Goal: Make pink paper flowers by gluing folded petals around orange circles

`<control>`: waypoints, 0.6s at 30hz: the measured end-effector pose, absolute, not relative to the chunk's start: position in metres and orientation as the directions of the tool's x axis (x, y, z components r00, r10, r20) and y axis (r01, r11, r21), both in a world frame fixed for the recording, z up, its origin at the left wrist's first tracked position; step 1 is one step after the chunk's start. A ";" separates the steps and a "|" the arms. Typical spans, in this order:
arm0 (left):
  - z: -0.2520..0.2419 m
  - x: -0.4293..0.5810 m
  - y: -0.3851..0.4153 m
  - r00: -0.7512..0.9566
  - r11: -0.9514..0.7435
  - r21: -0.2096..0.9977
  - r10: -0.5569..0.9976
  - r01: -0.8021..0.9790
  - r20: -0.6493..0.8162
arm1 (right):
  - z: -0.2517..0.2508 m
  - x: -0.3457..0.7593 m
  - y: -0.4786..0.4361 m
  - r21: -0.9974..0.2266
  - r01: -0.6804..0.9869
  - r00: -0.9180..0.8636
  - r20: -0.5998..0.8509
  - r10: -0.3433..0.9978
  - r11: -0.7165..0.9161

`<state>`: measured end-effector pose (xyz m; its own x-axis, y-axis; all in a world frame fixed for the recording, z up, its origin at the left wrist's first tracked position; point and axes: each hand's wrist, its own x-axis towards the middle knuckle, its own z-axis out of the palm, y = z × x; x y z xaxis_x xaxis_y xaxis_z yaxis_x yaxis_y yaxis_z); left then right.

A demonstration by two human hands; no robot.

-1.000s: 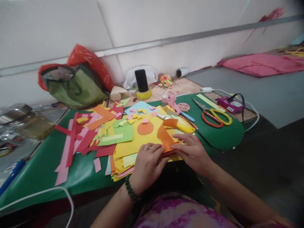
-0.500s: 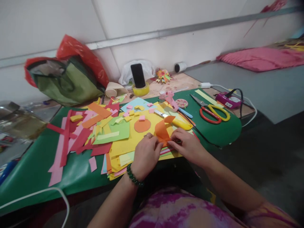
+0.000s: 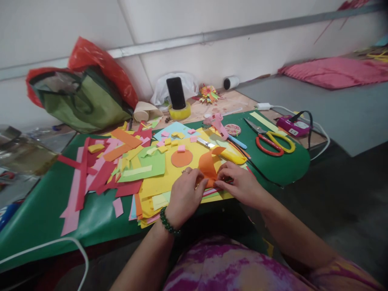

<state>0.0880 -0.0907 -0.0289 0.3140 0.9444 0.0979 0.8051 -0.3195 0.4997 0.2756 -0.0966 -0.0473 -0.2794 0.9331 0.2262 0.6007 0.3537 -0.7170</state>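
Together, left hand (image 3: 185, 194) and right hand (image 3: 241, 184) pinch orange paper (image 3: 206, 163) — the green bag (image 3: 103, 101) holds translucent plastic (image 3: 62, 83).

2 hands (image 3: 185, 196), 1 curled orange strip (image 3: 207, 163)
I count 1 pair of scissors (image 3: 263, 132), 1 yellow knife (image 3: 233, 157), 1 pink glue gun (image 3: 220, 128), 1 phone (image 3: 176, 93); the paper scraps (image 3: 126, 138) overlap too much to number.

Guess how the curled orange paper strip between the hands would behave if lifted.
The curled orange paper strip is probably light, since it looks thin, and fairly floppy, given its curve. It might crease easily where it bends.
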 end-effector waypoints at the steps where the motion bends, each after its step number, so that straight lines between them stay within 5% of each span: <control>1: -0.029 0.088 -0.090 0.325 -0.325 0.503 0.941 0.800 0.092 | -0.047 0.276 -0.097 -0.719 0.596 -0.281 0.232 0.931 0.359; 8: -0.031 0.086 -0.092 0.326 -0.327 0.544 0.940 0.772 0.103 | -0.049 0.277 -0.099 -0.761 0.538 -0.286 0.242 0.927 0.364; 12: -0.037 0.084 -0.094 0.311 -0.362 0.665 0.929 0.653 0.201 | -0.046 0.277 -0.100 -0.824 0.460 -0.247 0.238 0.939 0.330; 18: -0.044 0.086 -0.096 0.247 -0.404 0.785 0.914 0.469 0.323 | -0.039 0.272 -0.101 -0.928 0.334 -0.200 0.102 0.974 0.165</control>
